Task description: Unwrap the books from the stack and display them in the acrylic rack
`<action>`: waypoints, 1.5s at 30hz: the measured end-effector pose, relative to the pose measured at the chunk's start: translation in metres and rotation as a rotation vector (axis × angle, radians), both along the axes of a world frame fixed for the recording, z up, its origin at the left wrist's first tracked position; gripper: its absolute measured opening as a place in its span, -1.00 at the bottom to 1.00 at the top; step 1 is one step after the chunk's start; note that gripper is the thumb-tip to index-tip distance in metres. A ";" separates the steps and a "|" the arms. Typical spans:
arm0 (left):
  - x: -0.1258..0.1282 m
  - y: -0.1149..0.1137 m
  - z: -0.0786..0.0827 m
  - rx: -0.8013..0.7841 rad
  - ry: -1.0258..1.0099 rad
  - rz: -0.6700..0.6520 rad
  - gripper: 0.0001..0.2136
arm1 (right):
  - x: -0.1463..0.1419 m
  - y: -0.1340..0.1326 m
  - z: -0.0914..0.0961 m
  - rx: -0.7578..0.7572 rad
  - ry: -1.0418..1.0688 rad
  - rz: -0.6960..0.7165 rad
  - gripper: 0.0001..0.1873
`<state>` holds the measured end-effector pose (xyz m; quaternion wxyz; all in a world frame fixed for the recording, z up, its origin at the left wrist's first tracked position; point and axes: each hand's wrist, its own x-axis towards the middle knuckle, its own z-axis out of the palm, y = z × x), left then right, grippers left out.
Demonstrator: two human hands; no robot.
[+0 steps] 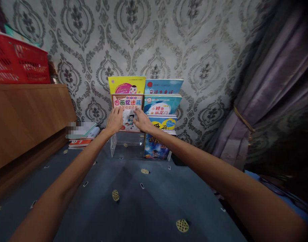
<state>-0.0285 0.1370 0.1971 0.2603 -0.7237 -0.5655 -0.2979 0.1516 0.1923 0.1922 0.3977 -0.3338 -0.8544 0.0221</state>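
A picture book (129, 126) with a pinkish-brown cover and colourful Chinese characters stands upright in the left column of a clear stepped rack (127, 140). My left hand (115, 120) is closed at its left side, with fingers on the cover. At its right side, my right hand (143, 120) is closed too, thumb lying against the front. Behind it rises a yellow book (126, 82). The right column holds a blue book (166, 85), a teal book (166, 103), a yellow-and-blue book (164, 122) and a dark blue book (156, 148), partly covered by my right arm.
A small stack of books (84, 135) lies on the left beside a wooden cabinet (30, 117). On the cabinet sits a red plastic basket (20, 60). The dark patterned cloth (128, 208) spreads below the rack. A tied curtain (242, 117) hangs at the right.
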 end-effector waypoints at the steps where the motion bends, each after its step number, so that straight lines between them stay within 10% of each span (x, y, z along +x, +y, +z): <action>1: -0.001 0.001 0.001 -0.004 0.010 -0.001 -0.62 | 0.000 0.000 0.001 -0.001 -0.002 -0.002 -0.44; 24: -0.006 0.000 0.001 0.019 0.009 -0.121 -0.70 | 0.006 -0.011 -0.003 -0.012 -0.011 0.002 -0.48; 38: 0.039 0.032 0.133 0.220 -0.074 -0.183 -0.63 | 0.006 -0.018 -0.004 -0.020 0.041 -0.004 -0.49; 45: 0.044 0.071 0.160 0.086 0.014 -0.142 -0.58 | 0.006 -0.017 -0.004 -0.036 0.040 0.015 -0.48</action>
